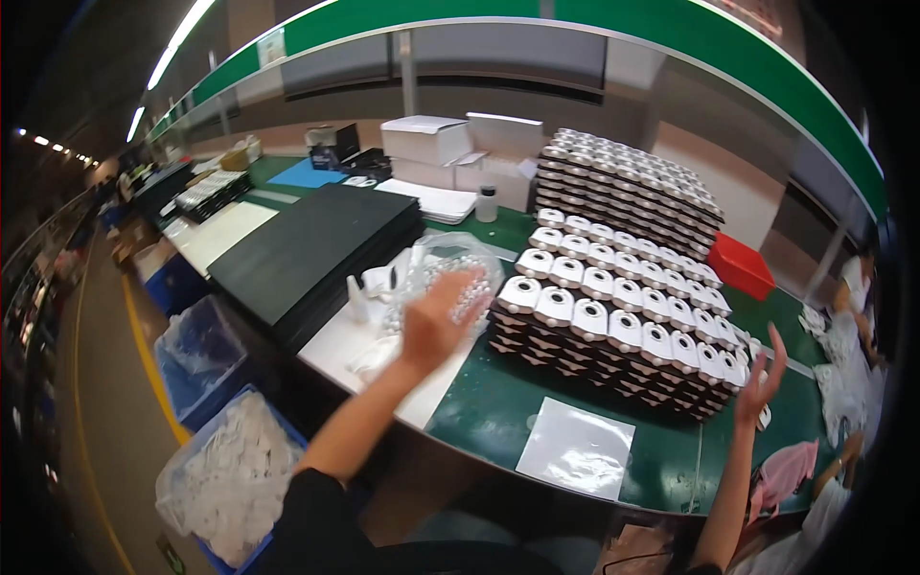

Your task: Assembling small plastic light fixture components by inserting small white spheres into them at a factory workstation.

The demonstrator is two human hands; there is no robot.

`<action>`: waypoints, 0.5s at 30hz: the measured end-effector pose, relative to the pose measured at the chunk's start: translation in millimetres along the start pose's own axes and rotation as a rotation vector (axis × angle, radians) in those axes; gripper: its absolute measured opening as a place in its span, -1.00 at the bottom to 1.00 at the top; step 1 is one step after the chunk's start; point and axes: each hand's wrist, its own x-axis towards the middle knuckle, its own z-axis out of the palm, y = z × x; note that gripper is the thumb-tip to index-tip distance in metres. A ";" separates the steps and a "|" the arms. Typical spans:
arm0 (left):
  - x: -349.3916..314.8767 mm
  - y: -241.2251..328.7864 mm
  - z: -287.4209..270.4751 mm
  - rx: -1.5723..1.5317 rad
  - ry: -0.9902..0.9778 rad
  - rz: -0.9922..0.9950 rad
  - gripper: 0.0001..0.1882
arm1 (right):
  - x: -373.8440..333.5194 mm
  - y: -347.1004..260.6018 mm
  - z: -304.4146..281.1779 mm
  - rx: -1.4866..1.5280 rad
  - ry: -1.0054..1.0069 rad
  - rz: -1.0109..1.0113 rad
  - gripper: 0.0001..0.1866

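Note:
My left hand (439,321) is over a clear plastic bag (458,247) of small, shiny round parts. Its fingers look stretched apart, though somewhat blurred, with nothing visible in them. At the right end of a stack of black trays (613,369), my right hand (760,385) is raised with thumb and fingers apart. In the top tray, rows of white rounded housings (625,329) each show a dark round hole. A few white pieces (381,280) lie beside the bag on a white sheet.
Another tall tray stack (632,182) stands behind, near a red bin (741,265). Large black sheets (311,249) are piled left. A glossy white sheet (577,448) lies at the front edge. Blue lined crates (235,479) stand on the floor. Another person's arm (843,460) is at far right.

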 end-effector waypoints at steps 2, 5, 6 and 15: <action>12.9 -46.4 -35.5 0.269 0.012 -0.108 -0.73 | -43.1 12.9 -29.3 -0.163 0.117 -0.086 -0.71; 9.2 -107.7 -92.5 0.764 -0.184 -0.465 -0.61 | -98.4 34.1 -44.2 -0.147 0.207 0.082 -0.72; 0.6 -133.0 -109.3 0.859 -0.270 -0.516 -0.55 | -116.0 46.8 -46.3 -0.133 0.205 0.083 -0.72; -28.4 -182.5 -128.7 1.203 -0.723 -0.690 -0.49 | -136.9 74.1 -43.9 -0.020 0.115 0.424 -0.68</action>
